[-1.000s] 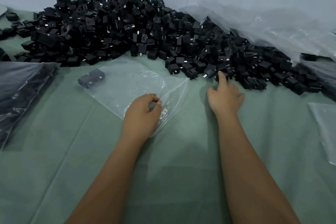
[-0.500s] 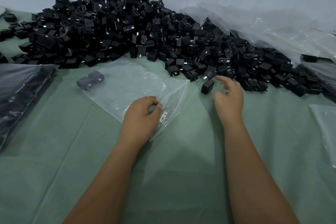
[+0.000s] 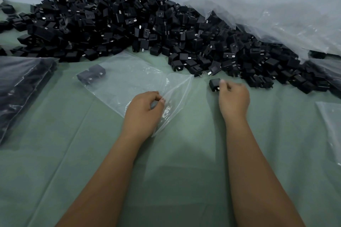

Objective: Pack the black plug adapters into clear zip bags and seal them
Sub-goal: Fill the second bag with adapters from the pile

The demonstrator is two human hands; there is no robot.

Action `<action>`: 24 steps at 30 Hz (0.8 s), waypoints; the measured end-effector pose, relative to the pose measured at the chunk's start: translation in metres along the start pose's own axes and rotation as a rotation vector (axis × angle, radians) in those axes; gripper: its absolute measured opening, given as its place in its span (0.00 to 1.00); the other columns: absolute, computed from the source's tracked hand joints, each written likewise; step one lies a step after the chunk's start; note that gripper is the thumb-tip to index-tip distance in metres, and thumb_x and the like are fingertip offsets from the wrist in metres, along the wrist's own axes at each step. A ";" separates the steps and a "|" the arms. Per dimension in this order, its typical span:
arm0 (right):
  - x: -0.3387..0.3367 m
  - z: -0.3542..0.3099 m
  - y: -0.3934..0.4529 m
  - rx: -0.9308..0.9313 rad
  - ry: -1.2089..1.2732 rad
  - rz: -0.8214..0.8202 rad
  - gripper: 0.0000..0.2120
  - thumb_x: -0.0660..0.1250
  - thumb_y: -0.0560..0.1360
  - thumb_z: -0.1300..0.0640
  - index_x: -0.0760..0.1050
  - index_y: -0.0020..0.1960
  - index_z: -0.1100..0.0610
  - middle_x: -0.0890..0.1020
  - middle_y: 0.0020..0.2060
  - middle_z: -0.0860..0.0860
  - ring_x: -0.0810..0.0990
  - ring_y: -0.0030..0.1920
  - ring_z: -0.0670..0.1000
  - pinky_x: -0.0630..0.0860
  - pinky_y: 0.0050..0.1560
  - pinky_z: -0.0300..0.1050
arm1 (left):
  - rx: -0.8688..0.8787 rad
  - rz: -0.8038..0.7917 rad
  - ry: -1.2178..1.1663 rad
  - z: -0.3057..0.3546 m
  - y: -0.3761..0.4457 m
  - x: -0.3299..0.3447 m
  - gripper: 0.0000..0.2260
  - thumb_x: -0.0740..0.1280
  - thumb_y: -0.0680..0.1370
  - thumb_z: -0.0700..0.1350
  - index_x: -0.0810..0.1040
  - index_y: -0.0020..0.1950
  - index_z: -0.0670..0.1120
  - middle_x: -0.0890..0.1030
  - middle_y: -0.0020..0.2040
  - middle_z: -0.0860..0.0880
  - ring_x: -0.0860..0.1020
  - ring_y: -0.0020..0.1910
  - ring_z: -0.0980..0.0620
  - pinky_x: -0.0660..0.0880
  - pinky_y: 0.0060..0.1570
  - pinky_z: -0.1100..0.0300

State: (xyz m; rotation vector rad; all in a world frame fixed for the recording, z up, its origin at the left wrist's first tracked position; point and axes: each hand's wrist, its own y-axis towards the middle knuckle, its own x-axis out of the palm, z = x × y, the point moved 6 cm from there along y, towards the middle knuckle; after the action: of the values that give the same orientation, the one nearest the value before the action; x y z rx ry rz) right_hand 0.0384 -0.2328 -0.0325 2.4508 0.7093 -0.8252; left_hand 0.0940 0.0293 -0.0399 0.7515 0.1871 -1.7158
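Pinching adapter w/ right hand, left hand gripping zip bag mouth, pile behind.

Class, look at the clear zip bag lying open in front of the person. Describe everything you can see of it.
The clear zip bag is thin, see-through plastic, wrinkled and glossy, lying mostly flat on the green cloth, slanted across it. Its mouth faces right and gapes open, unsealed. The left hand pinches the near edge of the mouth, lifting it. Two black adapters sit inside at its far left corner. The right hand, beside the mouth, does not touch the bag. Its far edge lies close to the adapter pile.
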 end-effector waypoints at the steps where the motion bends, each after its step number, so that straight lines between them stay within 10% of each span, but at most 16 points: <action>1: -0.001 0.002 -0.001 0.045 0.069 -0.005 0.17 0.58 0.79 0.46 0.79 0.59 0.52 0.77 0.46 0.48 0.76 0.55 0.55 0.71 0.60 0.52 | 0.004 0.002 -0.001 0.001 0.000 0.000 0.07 0.66 0.79 0.45 0.83 0.48 0.47 0.77 0.52 0.60 0.72 0.58 0.65 0.64 0.51 0.68; 4: 0.000 0.001 -0.005 0.121 0.313 -0.085 0.15 0.59 0.72 0.49 0.80 0.53 0.38 0.80 0.52 0.40 0.75 0.57 0.46 0.67 0.67 0.52 | 0.020 0.007 0.004 0.002 -0.001 -0.002 0.07 0.66 0.79 0.45 0.83 0.48 0.46 0.78 0.52 0.59 0.70 0.56 0.69 0.62 0.47 0.79; 7: -0.001 -0.004 -0.009 0.064 0.260 -0.153 0.15 0.58 0.68 0.50 0.80 0.40 0.33 0.80 0.44 0.30 0.75 0.57 0.41 0.63 0.67 0.46 | -0.002 -0.009 0.026 0.000 0.000 -0.001 0.08 0.65 0.79 0.46 0.84 0.50 0.47 0.80 0.60 0.54 0.73 0.63 0.58 0.64 0.53 0.68; 16: 0.006 -0.016 -0.020 -0.171 -0.108 -0.098 0.12 0.63 0.75 0.55 0.77 0.57 0.45 0.81 0.52 0.50 0.74 0.54 0.55 0.70 0.58 0.50 | 0.010 -0.008 0.049 0.005 -0.001 -0.002 0.09 0.65 0.79 0.45 0.85 0.51 0.46 0.81 0.60 0.51 0.71 0.63 0.59 0.61 0.49 0.76; 24: 0.012 -0.065 -0.080 -0.304 0.488 -0.188 0.13 0.62 0.72 0.56 0.75 0.47 0.37 0.80 0.46 0.37 0.77 0.52 0.48 0.73 0.52 0.44 | -0.026 0.003 0.029 0.008 -0.004 -0.003 0.09 0.66 0.79 0.45 0.85 0.53 0.48 0.81 0.61 0.51 0.71 0.62 0.61 0.60 0.53 0.77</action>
State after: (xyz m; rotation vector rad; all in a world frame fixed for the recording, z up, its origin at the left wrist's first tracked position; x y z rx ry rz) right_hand 0.0262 -0.1319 -0.0138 2.3374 1.1586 -0.1477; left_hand 0.0880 0.0288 -0.0333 0.7582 0.2279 -1.6975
